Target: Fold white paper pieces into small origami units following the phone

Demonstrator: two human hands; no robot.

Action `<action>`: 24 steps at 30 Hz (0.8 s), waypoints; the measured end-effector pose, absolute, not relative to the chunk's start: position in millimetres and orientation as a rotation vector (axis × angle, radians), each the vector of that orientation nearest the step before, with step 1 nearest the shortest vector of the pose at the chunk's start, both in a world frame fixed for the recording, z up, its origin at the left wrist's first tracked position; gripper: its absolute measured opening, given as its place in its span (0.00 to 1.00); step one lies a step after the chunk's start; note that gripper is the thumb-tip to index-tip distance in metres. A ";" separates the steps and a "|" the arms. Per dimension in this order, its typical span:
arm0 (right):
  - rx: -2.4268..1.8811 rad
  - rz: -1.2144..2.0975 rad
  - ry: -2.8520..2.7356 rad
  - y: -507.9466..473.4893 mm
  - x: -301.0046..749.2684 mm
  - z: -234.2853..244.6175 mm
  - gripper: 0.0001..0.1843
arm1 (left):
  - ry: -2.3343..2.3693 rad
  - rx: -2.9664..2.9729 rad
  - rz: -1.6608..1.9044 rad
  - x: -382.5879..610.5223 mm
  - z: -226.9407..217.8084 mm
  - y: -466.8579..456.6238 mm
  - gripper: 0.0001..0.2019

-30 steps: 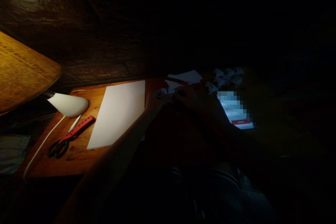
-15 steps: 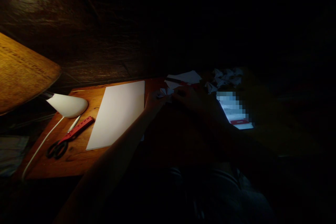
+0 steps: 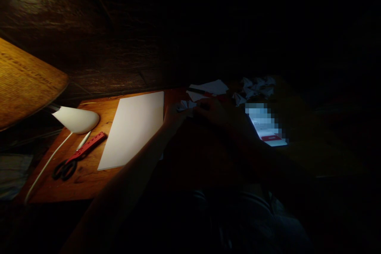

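The scene is very dark. My left hand [image 3: 173, 114] and my right hand [image 3: 213, 112] meet over the middle of a wooden table [image 3: 89, 174], both closed on a small folded piece of white paper [image 3: 186, 105] between them. A large white sheet [image 3: 133, 129] lies flat just left of my left hand. Red-handled scissors [image 3: 79, 154] rest further left, next to a small pen.
A white lamp [image 3: 76, 120] with a cord stands at the left edge. A lit phone [image 3: 266, 125] lies right of my hands. White paper scraps [image 3: 210, 87] and crumpled papers [image 3: 256, 86] sit behind them. A woven surface [image 3: 24, 83] fills the upper left.
Both hands stay together over the small paper; only slight shifts of the fingers and the paper show.
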State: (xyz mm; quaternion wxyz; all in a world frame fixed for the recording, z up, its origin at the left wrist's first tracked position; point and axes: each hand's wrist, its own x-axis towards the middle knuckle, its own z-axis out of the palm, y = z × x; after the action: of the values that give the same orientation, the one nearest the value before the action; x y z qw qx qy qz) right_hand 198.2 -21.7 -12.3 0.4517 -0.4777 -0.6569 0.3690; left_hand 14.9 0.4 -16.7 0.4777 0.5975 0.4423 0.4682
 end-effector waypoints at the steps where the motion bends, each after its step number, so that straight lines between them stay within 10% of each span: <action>1: -1.180 0.911 -1.622 -22.1 198.3 -11.5 0.12 | 1.082 1.452 1.145 14.7 -16.4 -0.1 0.09; 24: -1.159 1.073 -1.470 -23.2 194.3 -4.9 0.23 | 1.112 1.429 1.150 15.7 -15.0 0.1 0.14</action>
State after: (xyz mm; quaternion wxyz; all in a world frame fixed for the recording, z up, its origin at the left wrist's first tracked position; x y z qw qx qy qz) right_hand 194.3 -23.2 -4.9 0.4723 -0.4733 -0.6005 0.4385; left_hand 15.7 0.1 -15.0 0.4779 0.5850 0.4555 0.4710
